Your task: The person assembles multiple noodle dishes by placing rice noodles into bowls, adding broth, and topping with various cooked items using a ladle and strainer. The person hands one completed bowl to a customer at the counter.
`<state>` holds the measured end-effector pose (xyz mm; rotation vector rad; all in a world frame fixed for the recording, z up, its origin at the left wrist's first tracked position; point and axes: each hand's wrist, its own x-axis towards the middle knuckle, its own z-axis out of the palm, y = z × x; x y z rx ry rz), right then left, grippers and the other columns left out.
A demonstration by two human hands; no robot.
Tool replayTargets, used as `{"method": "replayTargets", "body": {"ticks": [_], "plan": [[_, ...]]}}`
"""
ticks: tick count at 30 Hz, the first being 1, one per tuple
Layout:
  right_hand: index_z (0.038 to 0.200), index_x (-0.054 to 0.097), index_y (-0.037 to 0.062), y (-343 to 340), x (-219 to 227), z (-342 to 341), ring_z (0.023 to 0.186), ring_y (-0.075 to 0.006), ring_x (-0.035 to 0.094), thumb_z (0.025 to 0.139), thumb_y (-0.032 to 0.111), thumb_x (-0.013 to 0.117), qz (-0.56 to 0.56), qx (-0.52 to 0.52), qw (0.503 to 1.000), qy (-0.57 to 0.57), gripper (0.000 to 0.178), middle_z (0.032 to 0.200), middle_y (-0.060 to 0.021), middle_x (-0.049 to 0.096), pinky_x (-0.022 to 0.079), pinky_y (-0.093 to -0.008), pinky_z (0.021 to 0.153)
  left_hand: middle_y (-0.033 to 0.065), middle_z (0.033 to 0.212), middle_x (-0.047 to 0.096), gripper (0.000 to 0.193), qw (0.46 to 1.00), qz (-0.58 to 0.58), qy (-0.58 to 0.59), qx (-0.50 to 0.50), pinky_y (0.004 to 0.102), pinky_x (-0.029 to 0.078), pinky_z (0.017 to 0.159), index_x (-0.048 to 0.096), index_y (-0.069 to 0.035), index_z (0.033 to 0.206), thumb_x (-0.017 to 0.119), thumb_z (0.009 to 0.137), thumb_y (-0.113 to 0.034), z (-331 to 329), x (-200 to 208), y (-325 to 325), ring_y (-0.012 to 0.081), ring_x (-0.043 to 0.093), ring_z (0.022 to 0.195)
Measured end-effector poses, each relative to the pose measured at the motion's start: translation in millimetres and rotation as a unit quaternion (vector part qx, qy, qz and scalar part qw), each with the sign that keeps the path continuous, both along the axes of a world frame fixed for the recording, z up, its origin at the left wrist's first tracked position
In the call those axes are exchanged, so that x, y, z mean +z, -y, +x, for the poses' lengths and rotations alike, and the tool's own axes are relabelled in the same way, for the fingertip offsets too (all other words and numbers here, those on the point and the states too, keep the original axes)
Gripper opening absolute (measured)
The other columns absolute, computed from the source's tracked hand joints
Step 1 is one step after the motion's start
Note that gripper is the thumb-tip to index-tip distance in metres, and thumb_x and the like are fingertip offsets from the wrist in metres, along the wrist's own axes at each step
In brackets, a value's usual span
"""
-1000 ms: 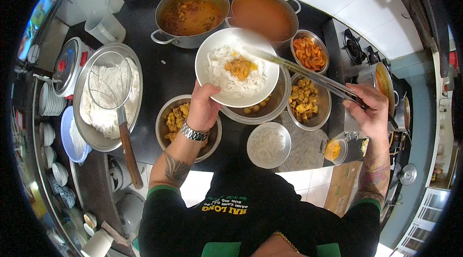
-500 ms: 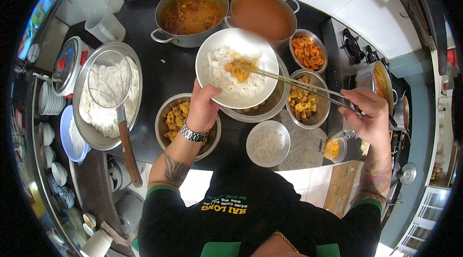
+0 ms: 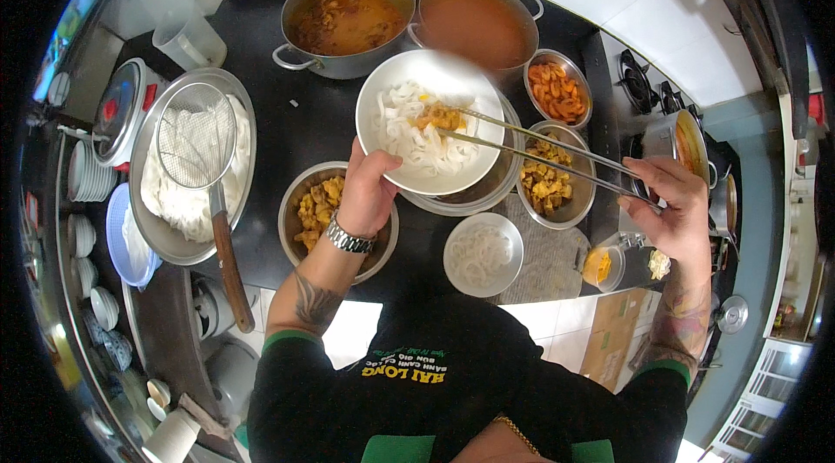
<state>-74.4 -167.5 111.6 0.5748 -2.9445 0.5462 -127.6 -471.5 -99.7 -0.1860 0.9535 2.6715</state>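
Observation:
My left hand (image 3: pixel 372 189) grips the near left rim of a white bowl (image 3: pixel 383 80), held tilted above the counter. White flat noodles (image 3: pixel 448 154) lie in it, with a yellow-orange piece of meat (image 3: pixel 435 119) on top. My right hand (image 3: pixel 670 202) is closed round long metal tongs (image 3: pixel 565 146); their two tips are apart at the meat inside the bowl. To the right of the bowl sits a steel bowl of yellow meat pieces (image 3: pixel 546 189). Another steel bowl of similar meat (image 3: pixel 315 211) stands beside my left wrist. A smaller bowl of noodles (image 3: pixel 481 254) rests nearer me.
Two large pots, one of brown broth (image 3: pixel 348 24) and one of orange broth (image 3: pixel 474 19), stand at the back. Orange pieces fill a steel bowl (image 3: pixel 557 91). At left, a mesh strainer (image 3: pixel 198 133) lies over a basin of noodles (image 3: pixel 174 211). The stove (image 3: pixel 639 85) is at right.
The tong tips have spread apart at the meat, where they were close together before. My right hand has shifted slightly right and down. The bowl stays nearly in place.

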Motion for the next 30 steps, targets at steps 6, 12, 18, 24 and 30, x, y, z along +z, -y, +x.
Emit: {"method": "replayTargets", "body": {"ticks": [6, 12, 18, 24, 30], "plan": [[0.105, 0.068, -0.0015, 7.8, -1.8, 2.8, 0.079, -0.0287, 0.067, 0.063, 0.007, 0.079, 0.011, 0.016, 0.998, 0.053, 0.044, 0.092, -0.0163, 0.067, 0.053, -0.0334, 0.068, 0.0184, 0.138, 0.044, 0.069, 1.000, 0.004, 0.007, 0.010, 0.0417, 0.047, 0.099, 0.026, -0.001, 0.142, 0.048, 0.077, -0.003, -0.9, -10.8, 0.2, 0.0306, 0.050, 0.123], [0.107, 0.068, -0.0021, -10.5, 1.6, -32.9, 0.073, -0.0194, 0.059, 0.066, 0.006, 0.074, -0.050, -0.009, 0.998, 0.034, 0.042, 0.090, -0.0105, 0.065, 0.047, -0.0299, 0.066, 0.0160, 0.138, 0.046, 0.071, 1.000, 0.006, 0.007, 0.027, 0.0408, 0.040, 0.106, 0.031, 0.000, 0.142, 0.051, 0.074, -0.005, 4.6, -21.6, 13.7, 0.0282, 0.047, 0.127], [0.115, 0.064, 0.0129, -30.8, -95.7, -157.9, 0.086, -0.0345, 0.066, 0.082, 0.033, 0.065, 0.273, -0.119, 0.954, -0.034, 0.039, 0.104, -0.0147, 0.063, 0.055, -0.0430, 0.077, 0.0166, 0.136, 0.047, 0.071, 0.996, -0.060, 0.036, 0.057, 0.0409, 0.039, 0.106, 0.033, 0.001, 0.140, 0.051, 0.072, -0.005, 5.6, -27.5, 25.3, 0.0293, 0.048, 0.125], [0.119, 0.060, 0.0120, -18.7, -208.5, -263.4, 0.097, -0.0306, 0.064, 0.082, 0.025, 0.063, 0.349, -0.125, 0.929, 0.012, 0.039, 0.111, -0.0128, 0.061, 0.054, -0.0431, 0.078, 0.0173, 0.133, 0.050, 0.070, 0.995, -0.067, 0.056, 0.048, 0.0405, 0.041, 0.104, 0.034, 0.002, 0.139, 0.050, 0.071, -0.004, 6.2, -22.1, 35.2, 0.0296, 0.050, 0.122], [0.094, 0.063, 0.0052, -20.0, -239.6, -297.8, 0.084, -0.0332, 0.066, 0.083, 0.025, 0.059, 0.213, -0.124, 0.966, -0.071, 0.023, 0.093, -0.0165, 0.063, 0.055, -0.0435, 0.073, 0.0172, 0.131, 0.051, 0.068, 0.994, -0.061, 0.077, 0.056, 0.0401, 0.044, 0.100, 0.036, 0.003, 0.137, 0.050, 0.071, -0.005, 9.2, -26.7, 38.3, 0.0293, 0.052, 0.120]]}}
